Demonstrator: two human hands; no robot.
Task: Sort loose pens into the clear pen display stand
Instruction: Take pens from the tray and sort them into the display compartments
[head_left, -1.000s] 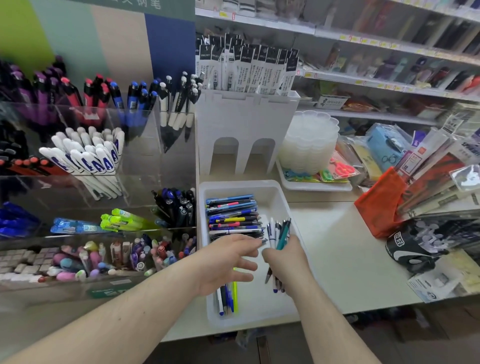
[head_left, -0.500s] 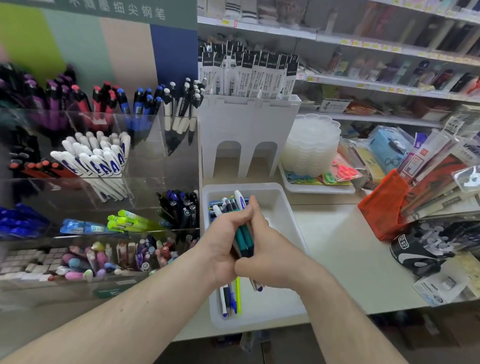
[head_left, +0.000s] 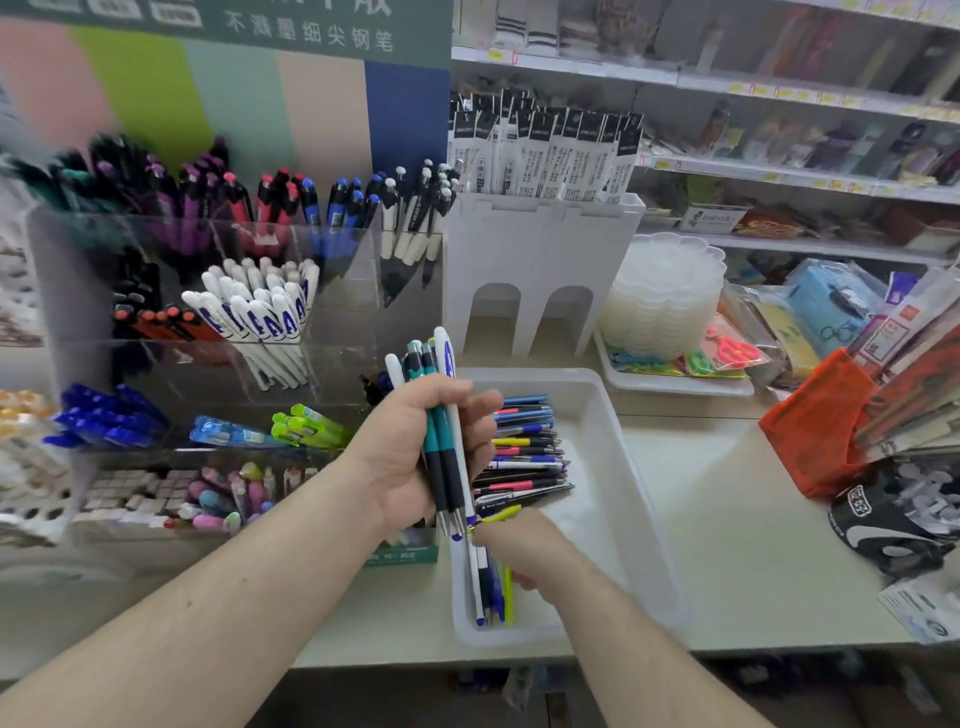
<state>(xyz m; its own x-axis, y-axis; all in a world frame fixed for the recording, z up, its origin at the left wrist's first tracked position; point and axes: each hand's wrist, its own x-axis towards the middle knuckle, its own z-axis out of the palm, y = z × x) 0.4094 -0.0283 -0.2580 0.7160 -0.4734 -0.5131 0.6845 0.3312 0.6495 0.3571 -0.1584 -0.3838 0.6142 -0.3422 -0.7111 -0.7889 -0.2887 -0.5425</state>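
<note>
Left hand (head_left: 415, 447) grips a bunch of pens (head_left: 441, 426) upright, tips down, just over the white tray's (head_left: 623, 499) left edge, w/ the clear pen display stand (head_left: 218, 322) just left. Right hand (head_left: 524, 551) is low in the tray's near end, fingers curled onto loose pens (head_left: 491, 587); can't tell if it's pinching one. More pens (head_left: 524, 452) lie stacked at the far end.

Bundle of teal, dark and white pens (head_left: 441, 431) upright, tips down, gripped in left hand (head_left: 415, 447) | loose pens (head_left: 524, 452) stacked sideways in white tray (head_left: 623, 493) | clear pen display stand (head_left: 218, 332) at left, compartments packed with colour-sorted pens
</note>
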